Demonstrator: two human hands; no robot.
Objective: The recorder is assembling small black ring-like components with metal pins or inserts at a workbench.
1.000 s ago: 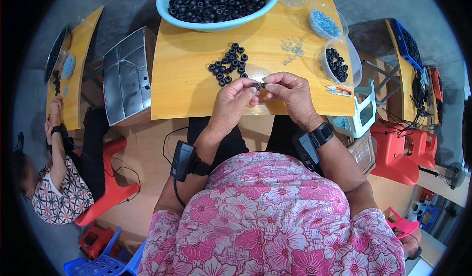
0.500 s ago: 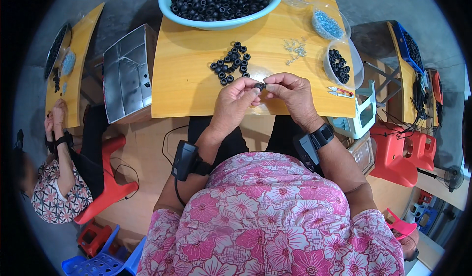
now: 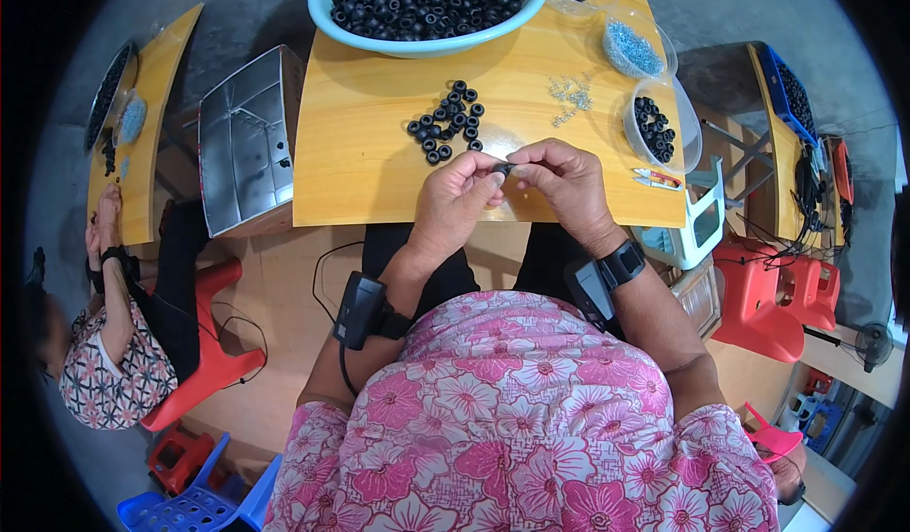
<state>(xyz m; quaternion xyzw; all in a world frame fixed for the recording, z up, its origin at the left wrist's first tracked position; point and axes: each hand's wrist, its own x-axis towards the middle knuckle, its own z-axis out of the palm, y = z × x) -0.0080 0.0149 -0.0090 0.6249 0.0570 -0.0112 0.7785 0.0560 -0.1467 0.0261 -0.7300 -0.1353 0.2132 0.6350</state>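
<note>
Above the near edge of the table, my left hand (image 3: 462, 195) pinches a small black ring-shaped part (image 3: 502, 168) between thumb and fingertips. From the other side my right hand (image 3: 561, 186) closes thumb and forefinger at the same part; whether it also grips something tiny is hidden. Just beyond my left hand lies a loose cluster of black rings (image 3: 444, 126). Small clear and silvery pieces (image 3: 570, 96) are scattered farther right. A clear tub of black rings (image 3: 654, 129) and small red-handled snips (image 3: 657, 179) sit right of my right hand.
A pale blue basin (image 3: 427, 46) heaped with black rings stands at the table's far side. A tub of bluish pieces (image 3: 633, 48) is at the far right. An open carton (image 3: 245, 143) adjoins the table's left. Another person (image 3: 114, 342) sits at the left table.
My hands stay pinched together at the black ring, with only slight finger shifts. The ring has turned a little between the fingertips.
</note>
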